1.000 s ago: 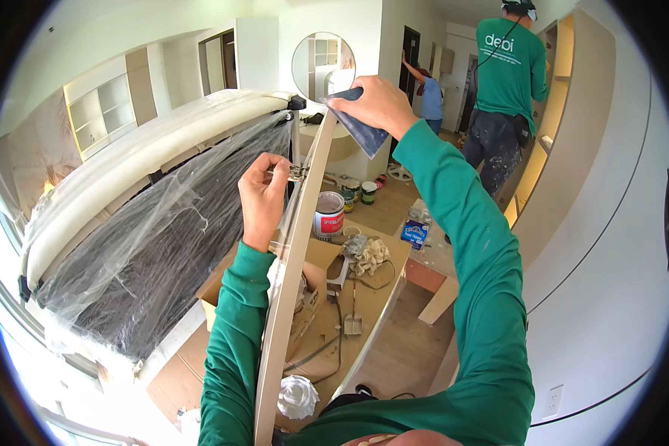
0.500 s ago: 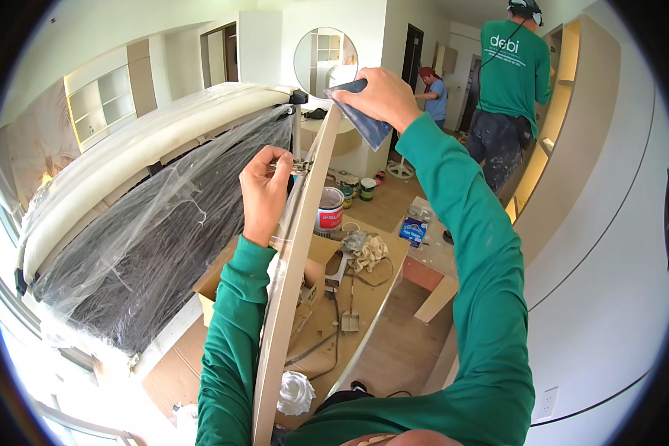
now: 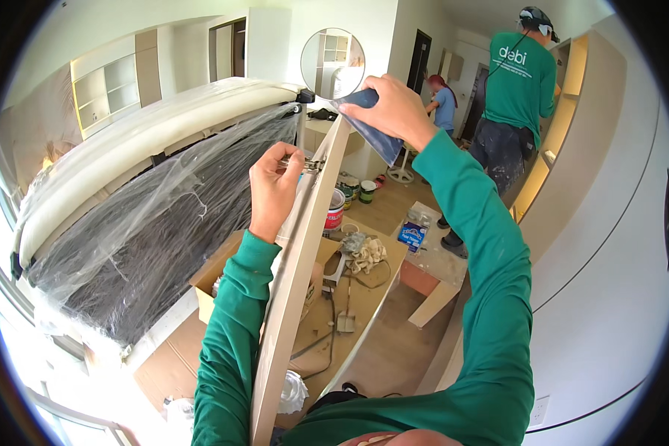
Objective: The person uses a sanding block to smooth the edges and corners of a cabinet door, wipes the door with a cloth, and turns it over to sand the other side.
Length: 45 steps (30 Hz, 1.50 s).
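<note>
A tall narrow beige panel (image 3: 293,312) stands on edge in front of me, running away between my arms. My left hand (image 3: 270,189) is on its left side, fingers pinched around a metal hinge (image 3: 312,164) that sticks out of the panel; the fingertips partly hide the hinge. Over the panel's far top end, my right hand (image 3: 394,111) grips a dark blue-grey sheet (image 3: 379,139) that looks like sandpaper. The sheet is folded against the panel's edge and its pointed corner hangs down on the right.
To the left stands a large piece of furniture (image 3: 156,123) wrapped in clear plastic. On the right, a person in green (image 3: 516,82) works at a lit shelf unit; another in blue (image 3: 444,108) is farther back. Paint cans (image 3: 367,191), rags (image 3: 366,255) and a scraper (image 3: 346,320) lie below.
The view has shifted slightly, so the scene sits a little farther right. Both hands keep nearly the same places on the panel. The person in green has turned their head to the right.
</note>
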Motion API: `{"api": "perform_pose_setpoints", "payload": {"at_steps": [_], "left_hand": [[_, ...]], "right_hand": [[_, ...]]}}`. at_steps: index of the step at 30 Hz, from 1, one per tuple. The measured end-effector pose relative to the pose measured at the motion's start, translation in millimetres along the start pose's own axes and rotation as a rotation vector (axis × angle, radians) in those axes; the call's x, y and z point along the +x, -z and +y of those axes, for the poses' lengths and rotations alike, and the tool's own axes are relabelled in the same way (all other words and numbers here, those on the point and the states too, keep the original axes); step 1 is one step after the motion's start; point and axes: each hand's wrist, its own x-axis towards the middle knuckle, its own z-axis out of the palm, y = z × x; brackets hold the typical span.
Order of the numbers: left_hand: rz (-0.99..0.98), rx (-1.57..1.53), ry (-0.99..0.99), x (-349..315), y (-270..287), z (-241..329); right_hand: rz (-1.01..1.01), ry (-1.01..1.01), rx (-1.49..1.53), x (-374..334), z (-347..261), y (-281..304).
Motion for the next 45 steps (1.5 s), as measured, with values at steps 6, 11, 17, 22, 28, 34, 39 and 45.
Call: {"api": "perform_pose_setpoints", "payload": {"at_steps": [6,11,17,22,28,34,39,45], "left_hand": [[0.014,0.006,0.009,1.6,2.9,8.3],[-0.018,0.039,-0.005,0.3,-2.0,9.3],[0.003,0.054,0.006,1.2,4.3,8.7],[0.016,0.037,0.013,2.1,2.3,10.2],[0.02,0.063,-0.003,2.0,2.5,9.9],[0.021,0.072,0.025,2.2,6.5,11.4],[0.0,0.079,0.037,4.4,5.2,7.3],[0.006,0.067,0.035,4.2,6.1,10.8]], "right_hand": [[-0.089,-0.023,-0.053,14.5,-0.1,11.6],[0.072,0.112,-0.13,11.0,11.0,7.1],[-0.096,0.087,-0.11,8.6,-7.3,14.6],[-0.11,0.051,-0.145,10.9,-6.4,19.4],[-0.021,0.112,-0.15,5.1,-2.7,16.0],[-0.092,0.128,-0.131,2.8,-11.1,18.3],[-0.096,-0.004,-0.189,27.7,4.2,13.1],[-0.061,0.048,-0.16,24.1,6.1,6.7]]}}
